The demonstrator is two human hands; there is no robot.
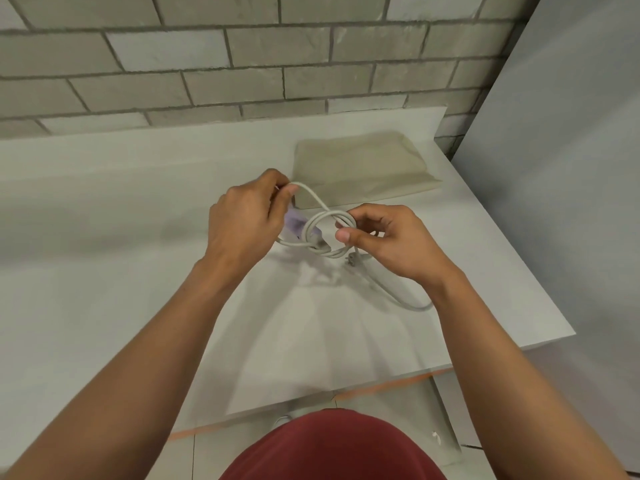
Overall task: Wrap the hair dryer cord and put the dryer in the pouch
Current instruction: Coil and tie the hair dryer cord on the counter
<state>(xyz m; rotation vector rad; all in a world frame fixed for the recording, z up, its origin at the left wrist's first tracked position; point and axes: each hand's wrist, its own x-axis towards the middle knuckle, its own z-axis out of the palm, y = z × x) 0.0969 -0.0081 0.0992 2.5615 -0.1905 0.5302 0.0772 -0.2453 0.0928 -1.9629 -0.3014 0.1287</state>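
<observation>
The white tabletop (pixel 121 202) runs with its far edge along a grey brick wall (pixel 207 64). A flat beige pouch (pixel 363 164) lies near the far right corner of the tabletop, with its long side roughly along the far edge.

In front of the pouch, above the middle of the tabletop, both hands hold the task's thing. The left hand (pixel 242 226) has its fingers (pixel 285 190) closed together in a pinch on one strand of the cord (pixel 332 213). The right hand (pixel 394 247) pinches the wound loops of the cord between thumb and fingers (pixel 344 234).

The lilac hair dryer (pixel 294 221) is just beside the left hand, between it and the loops. Most of it is hidden behind this hand, so I cannot tell which way it points or how its long axis lies.

The cord goes from the left fingers down and to the right into a round coil of several loops, which stands open toward the camera. From under the coil a loose part of the cord lies on the tabletop and runs toward the right edge, under the right wrist. The plug (pixel 350 262) is just below the coil, close to the right hand.
</observation>
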